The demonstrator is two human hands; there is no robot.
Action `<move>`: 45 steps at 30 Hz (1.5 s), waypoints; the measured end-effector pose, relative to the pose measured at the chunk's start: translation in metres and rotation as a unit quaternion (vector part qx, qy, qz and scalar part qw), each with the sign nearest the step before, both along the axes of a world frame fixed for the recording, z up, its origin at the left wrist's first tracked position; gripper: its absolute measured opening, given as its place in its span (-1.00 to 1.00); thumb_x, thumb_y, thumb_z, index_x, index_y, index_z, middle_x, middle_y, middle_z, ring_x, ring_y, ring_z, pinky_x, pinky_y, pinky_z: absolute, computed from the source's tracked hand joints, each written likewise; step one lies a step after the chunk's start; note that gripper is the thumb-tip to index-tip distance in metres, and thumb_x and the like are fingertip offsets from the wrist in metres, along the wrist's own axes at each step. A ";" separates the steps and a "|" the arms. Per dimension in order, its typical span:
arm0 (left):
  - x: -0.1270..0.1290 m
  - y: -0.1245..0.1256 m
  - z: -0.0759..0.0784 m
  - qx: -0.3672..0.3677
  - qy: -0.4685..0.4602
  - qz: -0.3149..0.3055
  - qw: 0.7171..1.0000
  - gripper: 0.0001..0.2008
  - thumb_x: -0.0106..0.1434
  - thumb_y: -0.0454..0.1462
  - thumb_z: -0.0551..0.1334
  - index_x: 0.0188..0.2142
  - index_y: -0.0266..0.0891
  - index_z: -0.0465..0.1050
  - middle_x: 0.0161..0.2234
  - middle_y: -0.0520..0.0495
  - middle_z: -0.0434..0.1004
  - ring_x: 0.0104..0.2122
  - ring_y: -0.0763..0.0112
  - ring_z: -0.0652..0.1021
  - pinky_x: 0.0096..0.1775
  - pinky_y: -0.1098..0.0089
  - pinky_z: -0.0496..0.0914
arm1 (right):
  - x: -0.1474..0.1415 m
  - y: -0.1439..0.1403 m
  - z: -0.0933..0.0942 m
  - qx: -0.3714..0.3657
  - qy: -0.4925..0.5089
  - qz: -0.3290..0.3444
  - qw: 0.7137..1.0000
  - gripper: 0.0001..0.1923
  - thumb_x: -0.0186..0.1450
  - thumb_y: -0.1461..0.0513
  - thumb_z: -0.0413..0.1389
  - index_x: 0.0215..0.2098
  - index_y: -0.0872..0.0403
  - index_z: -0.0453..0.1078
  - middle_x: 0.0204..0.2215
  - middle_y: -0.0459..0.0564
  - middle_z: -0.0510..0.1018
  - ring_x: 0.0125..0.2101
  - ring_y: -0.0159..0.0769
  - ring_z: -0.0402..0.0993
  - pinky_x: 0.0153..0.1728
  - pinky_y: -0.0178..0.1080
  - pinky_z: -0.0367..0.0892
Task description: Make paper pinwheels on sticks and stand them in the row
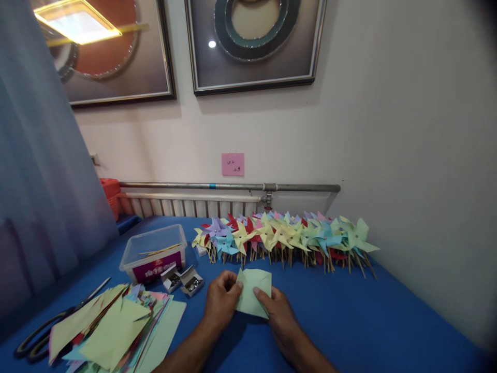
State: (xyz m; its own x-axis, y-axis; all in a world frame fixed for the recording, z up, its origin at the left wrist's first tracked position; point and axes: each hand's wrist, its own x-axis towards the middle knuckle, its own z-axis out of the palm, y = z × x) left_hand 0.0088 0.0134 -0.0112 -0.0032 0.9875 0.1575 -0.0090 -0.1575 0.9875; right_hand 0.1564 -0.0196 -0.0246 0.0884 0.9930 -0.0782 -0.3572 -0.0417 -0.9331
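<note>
A pale green square of paper [253, 296] is held up above the blue table, with what look like cuts running in from its corners. My left hand [222, 299] pinches its left edge between thumb and fingers. On the right side, my right hand [280, 310] grips the sheet with the thumb lying across its front; the other fingers are mostly hidden behind the paper. To the left lies a pile of coloured paper sheets [116, 331], some cut. Two small open boxes of metal pins [192, 282] stand just beyond my left hand.
Many finished paper pinwheels on sticks [279, 235] lie in a row at the back. A clear plastic tub [153, 254] holding thin sticks stands at the left. Black-handled scissors [42, 336] lie beside the paper pile. Behind are a radiator [186, 204] and a pipe [194, 185].
</note>
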 end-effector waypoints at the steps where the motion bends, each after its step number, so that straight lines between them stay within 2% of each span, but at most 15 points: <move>1: 0.000 -0.002 0.001 0.011 0.013 0.006 1.000 -0.75 0.06 -0.14 0.39 -0.51 -0.22 0.39 -0.59 0.10 0.33 -0.54 0.48 0.31 -0.47 0.46 0.18 | 0.000 0.000 0.000 0.004 -0.004 0.001 1.000 -0.48 0.06 -0.05 0.41 -0.19 0.15 0.58 -0.37 0.08 0.71 -0.36 -0.07 0.63 -0.35 -0.18 0.46; 6: -0.002 -0.010 0.008 0.066 0.088 0.046 0.993 -0.86 0.14 -0.26 0.31 -0.49 -0.19 0.38 -0.55 0.10 0.33 -0.50 0.43 0.35 -0.41 0.44 0.20 | 0.001 -0.001 -0.002 0.018 -0.026 0.009 0.999 -0.47 0.11 -0.07 0.37 -0.13 0.15 0.58 -0.37 0.06 0.71 -0.37 -0.10 0.63 -0.29 -0.15 0.47; 9: -0.002 -0.014 0.011 0.125 0.136 0.053 0.981 -0.90 0.15 -0.36 0.25 -0.48 -0.19 0.41 -0.52 0.07 0.38 -0.47 0.41 0.38 -0.36 0.43 0.21 | 0.001 0.000 -0.004 0.024 -0.030 0.010 0.999 -0.45 0.10 -0.07 0.37 -0.12 0.15 0.58 -0.35 0.06 0.71 -0.36 -0.11 0.62 -0.27 -0.15 0.46; 13: -0.003 -0.019 0.011 0.210 0.185 0.032 0.960 -0.85 0.17 -0.43 0.18 -0.43 -0.18 0.44 -0.44 0.00 0.45 -0.41 0.37 0.44 -0.31 0.40 0.24 | 0.001 0.002 -0.005 0.014 -0.024 0.011 1.000 -0.41 0.06 -0.10 0.39 -0.12 0.14 0.58 -0.36 0.04 0.70 -0.39 -0.15 0.59 -0.35 -0.21 0.43; 19: -0.003 -0.022 0.010 0.284 0.239 0.007 0.929 -0.80 0.22 -0.47 0.09 -0.37 -0.18 0.41 -0.36 -0.05 0.49 -0.33 0.36 0.51 -0.25 0.39 0.33 | -0.002 -0.002 0.003 0.017 0.000 0.020 1.000 -0.49 0.10 -0.12 0.36 -0.24 0.12 0.57 -0.42 0.01 0.68 -0.40 -0.16 0.57 -0.42 -0.27 0.36; 24: -0.004 -0.020 0.006 0.328 0.299 0.047 0.895 -0.78 0.21 -0.50 0.08 -0.36 -0.19 0.42 -0.37 -0.06 0.49 -0.34 0.36 0.50 -0.27 0.39 0.32 | -0.002 -0.005 0.007 0.008 -0.001 0.023 1.000 -0.49 0.08 -0.14 0.36 -0.26 0.10 0.57 -0.44 0.00 0.67 -0.40 -0.14 0.58 -0.41 -0.25 0.35; 28: -0.004 -0.021 0.006 0.369 0.358 0.075 0.855 -0.77 0.22 -0.51 0.08 -0.37 -0.20 0.43 -0.38 -0.07 0.49 -0.35 0.33 0.49 -0.26 0.36 0.29 | -0.002 -0.003 0.006 0.002 -0.004 0.025 1.000 -0.48 0.07 -0.14 0.36 -0.28 0.10 0.56 -0.47 -0.02 0.66 -0.43 -0.17 0.56 -0.41 -0.25 0.35; 36: -0.006 -0.021 0.007 0.418 0.430 0.099 0.794 -0.77 0.23 -0.51 0.09 -0.38 -0.21 0.44 -0.39 -0.09 0.49 -0.36 0.31 0.47 -0.27 0.31 0.23 | -0.004 -0.002 0.007 0.012 0.008 0.023 1.000 -0.48 0.05 -0.13 0.38 -0.29 0.12 0.57 -0.51 -0.02 0.63 -0.43 -0.16 0.55 -0.45 -0.26 0.32; 40: -0.006 -0.020 0.006 0.417 0.446 0.094 0.786 -0.76 0.26 -0.49 0.08 -0.37 -0.20 0.45 -0.37 -0.10 0.50 -0.36 0.32 0.47 -0.26 0.29 0.21 | -0.003 -0.002 0.006 0.022 -0.003 0.028 0.999 -0.49 0.07 -0.11 0.38 -0.26 0.13 0.57 -0.46 0.00 0.66 -0.44 -0.20 0.54 -0.42 -0.26 0.36; 45: -0.005 -0.022 0.006 0.410 0.446 0.082 0.791 -0.75 0.28 -0.49 0.07 -0.37 -0.21 0.45 -0.35 -0.11 0.52 -0.35 0.31 0.47 -0.26 0.28 0.19 | -0.001 0.002 -0.002 0.028 -0.017 0.005 0.999 -0.56 0.10 -0.03 0.36 -0.21 0.11 0.58 -0.45 -0.01 0.66 -0.46 -0.20 0.53 -0.39 -0.23 0.39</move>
State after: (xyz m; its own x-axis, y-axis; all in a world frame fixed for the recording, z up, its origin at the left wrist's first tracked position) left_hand 0.0033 -0.0089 -0.0048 0.3536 0.5495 0.7570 0.7206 -0.6760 0.1542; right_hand 0.1552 -0.0181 -0.0265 0.0800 0.9966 -0.0202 -0.3257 0.0070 -0.9454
